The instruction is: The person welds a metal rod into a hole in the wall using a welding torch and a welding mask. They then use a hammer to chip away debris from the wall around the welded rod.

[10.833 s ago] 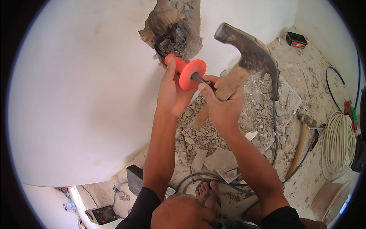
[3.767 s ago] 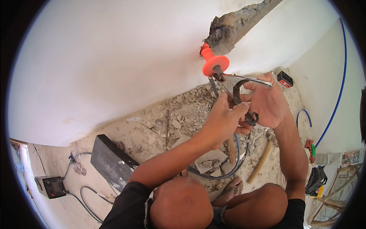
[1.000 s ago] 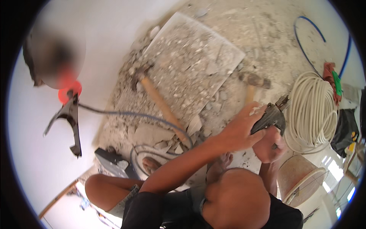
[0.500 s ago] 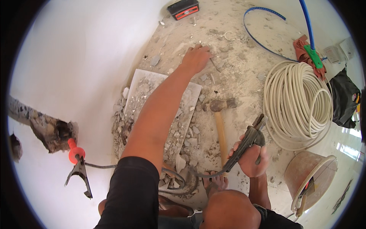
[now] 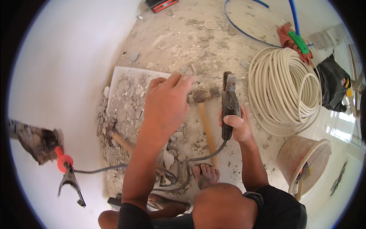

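My right hand [image 5: 240,124] grips a black welding electrode holder [image 5: 230,105], its jaw end pointing away from me and a dark cable running from its near end. To its left, my left hand [image 5: 167,101] is raised with fingers curled and pressed together. A thin rod [image 5: 213,78] shows beyond its fingertips, toward the holder's jaws; most of it is hidden or too fine to make out. Beneath and between the hands lies a hammer [image 5: 207,126] with a wooden handle. A second wooden-handled tool [image 5: 122,142] lies on the rubble, partly behind my left forearm.
A pale board [image 5: 111,89] bears broken rubble beside the wall. Left, a clamp [image 5: 69,183] hangs by a red plastic piece [image 5: 65,162] at a wall hole [image 5: 44,143]. Right stand a cream cable coil [image 5: 284,95], a bucket [image 5: 282,156] and a black bag [image 5: 331,82]. My bare foot [image 5: 206,175] is near the hammer.
My left hand has come back from the far floor toward the holder, the thin rod at its fingers. My right hand has turned the holder upright and moved it forward. The view has shifted.
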Tool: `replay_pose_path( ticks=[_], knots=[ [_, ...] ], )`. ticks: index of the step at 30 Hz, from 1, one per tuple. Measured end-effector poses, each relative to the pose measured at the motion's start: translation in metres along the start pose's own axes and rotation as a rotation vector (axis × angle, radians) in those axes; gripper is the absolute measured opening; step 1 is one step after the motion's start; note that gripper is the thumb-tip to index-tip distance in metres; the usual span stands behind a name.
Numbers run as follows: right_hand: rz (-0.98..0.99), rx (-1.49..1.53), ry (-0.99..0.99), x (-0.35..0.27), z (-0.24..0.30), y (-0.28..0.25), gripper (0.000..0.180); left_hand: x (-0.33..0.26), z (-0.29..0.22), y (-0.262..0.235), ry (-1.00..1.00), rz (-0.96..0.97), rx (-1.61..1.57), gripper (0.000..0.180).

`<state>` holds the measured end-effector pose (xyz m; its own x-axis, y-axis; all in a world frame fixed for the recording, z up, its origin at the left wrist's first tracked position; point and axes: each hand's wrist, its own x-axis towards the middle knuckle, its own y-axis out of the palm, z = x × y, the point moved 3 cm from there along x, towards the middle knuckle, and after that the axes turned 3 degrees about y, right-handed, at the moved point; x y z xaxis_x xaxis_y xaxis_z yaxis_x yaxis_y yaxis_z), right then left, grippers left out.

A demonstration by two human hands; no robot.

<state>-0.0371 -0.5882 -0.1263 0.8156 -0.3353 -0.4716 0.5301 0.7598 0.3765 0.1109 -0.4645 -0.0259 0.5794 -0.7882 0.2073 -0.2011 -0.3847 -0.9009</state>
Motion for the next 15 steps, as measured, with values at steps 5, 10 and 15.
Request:
replay_pose_path(
  ticks=[5,10,15],
  knots=[
    [0.070,-0.005,-0.016,-0.010,0.005,0.023,0.037,-0.019,-0.003,-0.016,0.008,-0.053,0.030,0.015],
    [0.104,-0.054,-0.069,-0.018,0.007,0.033,0.038,-0.030,-0.007,-0.020,-0.013,-0.035,0.021,0.014],
    [0.132,-0.045,-0.079,-0.025,0.007,0.036,0.043,-0.034,-0.016,-0.028,-0.113,-0.024,-0.063,0.025]
  ],
)
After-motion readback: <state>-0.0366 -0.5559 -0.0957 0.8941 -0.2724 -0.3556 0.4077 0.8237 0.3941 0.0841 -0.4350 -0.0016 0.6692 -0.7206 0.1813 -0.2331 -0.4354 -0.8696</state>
